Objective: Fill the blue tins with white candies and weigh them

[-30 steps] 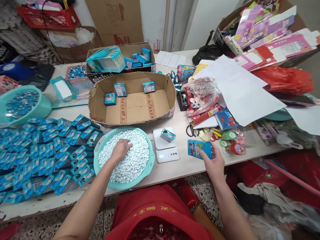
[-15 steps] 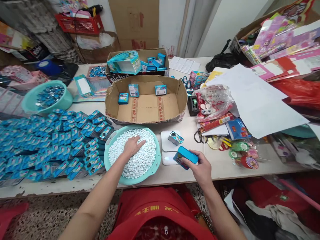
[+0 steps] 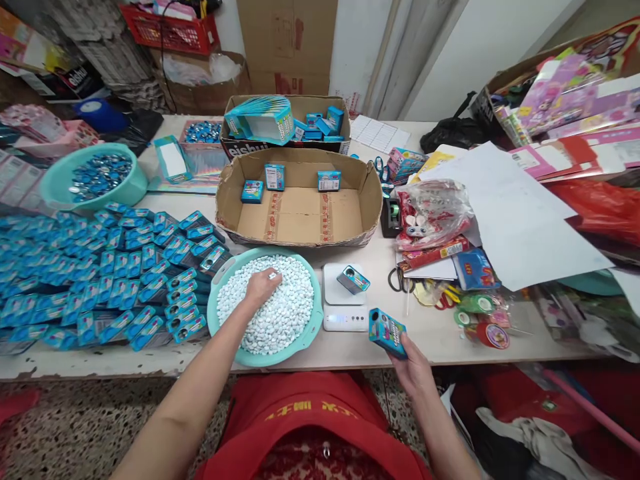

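My left hand (image 3: 262,288) is over the white candies (image 3: 280,313) in a mint-green basin (image 3: 317,327). Its fingers are pinched together, with white candy showing at the tips. In my right hand (image 3: 416,368) is a small blue candy box (image 3: 387,333), printed side up, held by its near end just right of the scale. Another open-topped box (image 3: 353,280) rests tilted on the white digital scale (image 3: 345,318); a dark round hole shows in its top.
Many blue boxes (image 3: 120,280) crowd the table's left side. Behind the basin, a cardboard tray (image 3: 300,230) holds 3 boxes. A teal basin (image 3: 135,190) contains shiny blue wrapped pieces. Scissors (image 3: 397,280), tape and packaging lie at the right.
My left hand has gone from spread fingers on the candies to a pinch. My right hand has moved slightly right and turned the box, so its printed face shows. The view has shifted slightly.
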`<state>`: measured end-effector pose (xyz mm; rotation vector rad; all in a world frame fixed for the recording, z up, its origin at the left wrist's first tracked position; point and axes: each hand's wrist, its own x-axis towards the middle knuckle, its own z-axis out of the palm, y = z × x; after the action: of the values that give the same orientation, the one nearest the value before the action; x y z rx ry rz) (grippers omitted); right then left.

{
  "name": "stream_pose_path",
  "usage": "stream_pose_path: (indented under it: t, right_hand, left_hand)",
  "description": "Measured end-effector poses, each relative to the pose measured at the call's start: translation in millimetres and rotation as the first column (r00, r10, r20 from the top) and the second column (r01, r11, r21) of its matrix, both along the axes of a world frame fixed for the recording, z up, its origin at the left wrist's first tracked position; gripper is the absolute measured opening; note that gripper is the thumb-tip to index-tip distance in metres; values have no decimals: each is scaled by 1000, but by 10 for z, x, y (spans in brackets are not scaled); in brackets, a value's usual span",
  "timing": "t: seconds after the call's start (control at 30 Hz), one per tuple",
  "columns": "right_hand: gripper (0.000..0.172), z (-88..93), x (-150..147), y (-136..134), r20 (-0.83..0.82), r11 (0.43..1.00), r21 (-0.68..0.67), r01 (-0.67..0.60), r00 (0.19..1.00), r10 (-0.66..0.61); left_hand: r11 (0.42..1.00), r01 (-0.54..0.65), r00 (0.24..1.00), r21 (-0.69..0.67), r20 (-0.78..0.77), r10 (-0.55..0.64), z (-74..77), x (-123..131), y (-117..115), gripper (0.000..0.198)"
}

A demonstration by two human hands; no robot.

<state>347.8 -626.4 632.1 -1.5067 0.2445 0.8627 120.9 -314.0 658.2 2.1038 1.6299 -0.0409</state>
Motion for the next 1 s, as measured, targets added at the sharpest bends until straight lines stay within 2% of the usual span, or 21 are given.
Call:
stream_pose_path:
  t: [0.07,0.13,0.2,0.3,0.33,0.4,0.47,0.5,0.53,0.57,0.6,0.63,0.67,0.7,0.77,0.8,0.83,0.9,0.93,1.0]
  right_hand:
    - [59,-241,154,-263,229,969,-234,86,973,-31]
    - [70,-428,292,-435,450,896,-424,135,889,79]
    - [78,-547,374,-501,550,838,-527,138,808,212]
    - [85,-612,382,-463,597,805,-578,134,743,304]
    - [84,-610,365,-432,632,790,-600,130,682,368]
    - [77,-589,336,-364,676,737,-673,69,464,573]
    - [68,-551,345,-292,609,628,-776,-61,187,771]
    - [67,-526,370,-257,550,557,-820,-134,88,831]
    - [68,-493,406,-224,493,488,-851,-196,26,870]
    - [70,-448,450,-194,448,435,-865,-250,5,894]
    - [71,-390,494,-170,425,410,-859,-306,19,905]
    - [71,-314,531,-151,423,416,-831,-370,64,904]
    - [71,-222,553,-134,440,457,-774,-439,145,886]
    - [71,-114,555,-117,459,525,-682,-510,260,849]
    - [69,135,489,-55,424,690,-381,-615,547,722]
    - [67,265,422,5,354,760,-203,-617,678,645]
    - [64,392,336,93,263,806,-34,-591,773,578]
    - [58,617,128,363,136,837,179,-517,856,499]
    - [55,709,16,541,133,838,214,-503,864,485]
    - [49,853,-202,944,242,810,184,-557,824,512]
  left_hand:
    - [1000,-31,998,7,50,30,-9,3,15,27]
    - [997,-81,987,-2,136,81,-14,5,33,23]
    - [986,-159,950,-49,263,166,-14,7,52,16]
    - [962,-242,882,-130,383,274,-1,3,69,16]
    - [957,-253,874,-141,391,289,9,1,66,19]
    - [939,-278,831,-204,438,342,45,-4,49,26]
    - [881,-306,697,-361,545,466,104,-8,23,28]
    - [836,-298,597,-460,594,539,142,-11,10,28]
    - [786,-271,487,-556,625,610,183,-15,0,27]
    - [735,-235,386,-636,633,671,225,-23,-7,26]
    - [691,-200,310,-694,625,717,266,-33,-12,26]
    - [651,-171,248,-740,607,755,302,-47,-16,25]
    - [613,-152,196,-775,584,788,333,-63,-18,25]
    - [581,-141,153,-802,562,813,356,-80,-19,25]
    - [552,-135,91,-823,545,834,377,-110,-23,27]
    - [554,-140,68,-821,550,832,377,-118,-26,27]
    - [556,-150,51,-818,555,830,373,-120,-29,28]
    - [533,-182,24,-827,538,843,371,-105,-34,25]
    - [505,-191,11,-842,513,859,383,-91,-37,23]
    - [449,-173,-24,-876,460,888,453,-63,-48,17]
